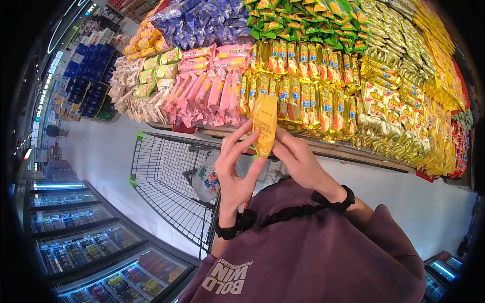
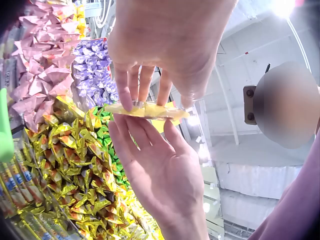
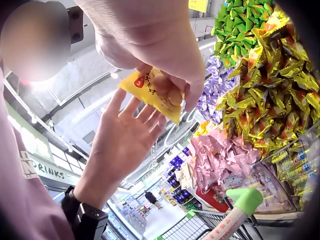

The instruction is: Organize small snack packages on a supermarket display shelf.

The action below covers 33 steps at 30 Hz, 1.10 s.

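Note:
A yellow snack packet (image 1: pixel 264 121) with printed lettering is held up between both hands, over the front of the shelf display. My left hand (image 1: pixel 236 164) holds it from the left, with fingertips on its printed face and the thumb at its lower end. On the other side, my right hand (image 1: pixel 298 160) grips its edge, fingers partly hidden behind it. Seen from the right wrist, the packet (image 3: pixel 155 92) shows a red logo and round pieces pictured on its front. Edge-on in the left wrist view, the packet (image 2: pixel 147 111) looks thin, with fingers on both sides.
Behind the hands rise heaped packets: pink (image 1: pixel 202 98), gold (image 1: pixel 313 103), purple (image 1: pixel 202 22) and green (image 1: pixel 308 25). A wire shopping cart (image 1: pixel 166 174) with a bag (image 1: pixel 204 182) in it stands at left. Lit freezer cases (image 1: pixel 86 242) line the lower left.

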Each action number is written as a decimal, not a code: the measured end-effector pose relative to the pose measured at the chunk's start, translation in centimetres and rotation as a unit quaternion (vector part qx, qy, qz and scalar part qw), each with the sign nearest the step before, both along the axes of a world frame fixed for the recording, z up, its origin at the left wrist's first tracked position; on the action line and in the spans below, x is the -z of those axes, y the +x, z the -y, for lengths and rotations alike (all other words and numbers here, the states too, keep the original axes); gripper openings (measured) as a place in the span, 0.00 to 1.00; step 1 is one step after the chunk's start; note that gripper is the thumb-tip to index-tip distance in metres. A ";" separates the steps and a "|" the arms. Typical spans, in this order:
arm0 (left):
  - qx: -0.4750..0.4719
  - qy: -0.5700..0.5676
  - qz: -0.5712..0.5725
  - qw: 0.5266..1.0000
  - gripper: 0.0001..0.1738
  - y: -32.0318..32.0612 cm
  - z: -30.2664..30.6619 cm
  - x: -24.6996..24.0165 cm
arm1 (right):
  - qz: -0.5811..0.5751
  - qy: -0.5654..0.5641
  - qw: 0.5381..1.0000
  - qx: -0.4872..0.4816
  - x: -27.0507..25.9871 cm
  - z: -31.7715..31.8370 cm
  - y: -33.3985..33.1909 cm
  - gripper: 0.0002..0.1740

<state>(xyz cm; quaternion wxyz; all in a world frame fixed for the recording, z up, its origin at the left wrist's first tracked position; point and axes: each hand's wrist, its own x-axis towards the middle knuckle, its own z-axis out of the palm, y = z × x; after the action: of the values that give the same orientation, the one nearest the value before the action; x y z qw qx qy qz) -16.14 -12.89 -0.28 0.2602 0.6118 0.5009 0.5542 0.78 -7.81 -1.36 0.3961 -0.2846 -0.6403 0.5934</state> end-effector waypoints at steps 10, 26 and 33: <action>-0.046 0.068 -0.093 0.992 0.18 0.5 -0.5 -0.1 | -0.045 -0.109 0.993 -0.026 -0.4 -0.2 0.9 0.20; -0.061 -0.094 0.223 0.968 0.19 1.5 -0.6 -0.4 | -0.140 -0.085 0.986 0.029 -0.8 -0.9 0.1 0.33; -0.160 0.146 -0.099 0.971 0.20 2.7 -0.6 -2.3 | -0.069 -0.008 0.995 0.077 -0.2 -0.9 -0.7 0.33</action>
<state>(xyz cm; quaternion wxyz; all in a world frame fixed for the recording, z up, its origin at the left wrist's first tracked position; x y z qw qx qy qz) -13.41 -12.29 2.04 0.0252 0.6065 0.5295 0.5926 0.04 -6.91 -1.19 0.4819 -0.2945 -0.5829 0.5842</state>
